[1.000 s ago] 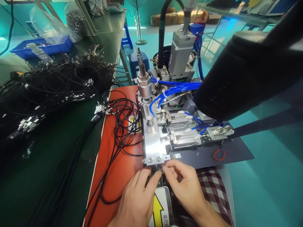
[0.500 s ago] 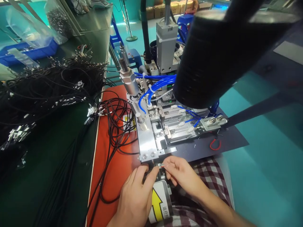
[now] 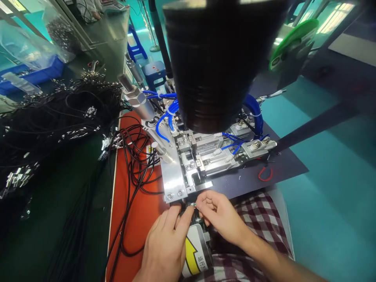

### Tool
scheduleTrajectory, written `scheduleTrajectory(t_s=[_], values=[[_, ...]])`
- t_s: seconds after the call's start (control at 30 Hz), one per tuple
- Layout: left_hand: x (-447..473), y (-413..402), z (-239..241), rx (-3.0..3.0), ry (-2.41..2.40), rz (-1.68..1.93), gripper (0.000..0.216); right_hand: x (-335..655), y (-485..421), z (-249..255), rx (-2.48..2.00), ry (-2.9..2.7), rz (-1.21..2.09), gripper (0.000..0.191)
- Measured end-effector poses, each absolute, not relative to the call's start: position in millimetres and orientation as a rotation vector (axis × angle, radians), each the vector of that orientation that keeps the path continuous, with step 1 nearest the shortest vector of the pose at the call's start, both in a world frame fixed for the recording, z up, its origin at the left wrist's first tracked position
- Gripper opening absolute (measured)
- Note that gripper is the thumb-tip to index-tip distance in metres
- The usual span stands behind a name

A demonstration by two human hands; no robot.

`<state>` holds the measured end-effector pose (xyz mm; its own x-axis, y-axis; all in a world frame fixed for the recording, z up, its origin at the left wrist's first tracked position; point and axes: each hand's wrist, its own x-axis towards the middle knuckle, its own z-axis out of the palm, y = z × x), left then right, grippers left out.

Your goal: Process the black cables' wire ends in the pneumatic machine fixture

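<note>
My left hand (image 3: 166,244) and my right hand (image 3: 219,215) meet at the front edge of a small metal machine (image 3: 188,162). Their fingertips pinch together on a small shiny metal terminal (image 3: 193,205) at the end of a thin black cable. The left fingers are curled over the cable beside a white label with a yellow arrow (image 3: 195,256). Thumb and forefinger of the right hand close on the terminal, just below the machine's silver base plate (image 3: 172,178).
Blue air hoses (image 3: 164,117) loop over the machine, which stands on an orange mat (image 3: 133,203) with coiled black cables (image 3: 138,156). A big heap of black cables with metal ends (image 3: 49,113) covers the green bench at left. A large black cylinder (image 3: 217,62) hangs close overhead.
The view has swung, so the black cylinder now fills the top centre. Both hands have stayed pinched together at the machine's front edge, shifting slightly left in the picture.
</note>
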<state>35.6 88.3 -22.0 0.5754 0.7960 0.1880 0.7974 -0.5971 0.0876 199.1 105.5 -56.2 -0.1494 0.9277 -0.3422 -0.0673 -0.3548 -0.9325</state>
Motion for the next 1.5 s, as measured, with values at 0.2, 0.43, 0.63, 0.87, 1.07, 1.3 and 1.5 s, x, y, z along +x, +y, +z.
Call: scheduleTrajectory(t_s=[0.2, 0.43, 0.63, 0.87, 1.07, 1.3, 1.5], values=[[36, 90, -19, -2.805, -1.471, -0.464, 0.039, 203, 105, -61, -1.208, -0.954, 1.769, 0.02], [25, 88, -25, -2.904, -1.55, -0.605, 0.034, 202, 108, -62, -1.165, -0.842, 1.838, 0.021], [21, 84, -33, -2.929, -1.56, -0.54, 0.035, 200, 108, -64, -1.253, -0.861, 1.805, 0.013], [29, 85, -32, -2.908, -1.744, -0.616, 0.035, 201, 107, -66, -1.204, -0.845, 1.843, 0.013], [23, 65, -18, -2.755, -1.899, -0.632, 0.043, 198, 107, -70, -1.139, -0.805, 1.829, 0.024], [14, 32, -34, -2.479, -1.987, -0.27, 0.047, 197, 106, -70, -1.111, -0.754, 1.864, 0.025], [13, 39, -36, -2.456, -1.972, -0.252, 0.042, 201, 107, -70, -1.115, -0.754, 1.896, 0.026]])
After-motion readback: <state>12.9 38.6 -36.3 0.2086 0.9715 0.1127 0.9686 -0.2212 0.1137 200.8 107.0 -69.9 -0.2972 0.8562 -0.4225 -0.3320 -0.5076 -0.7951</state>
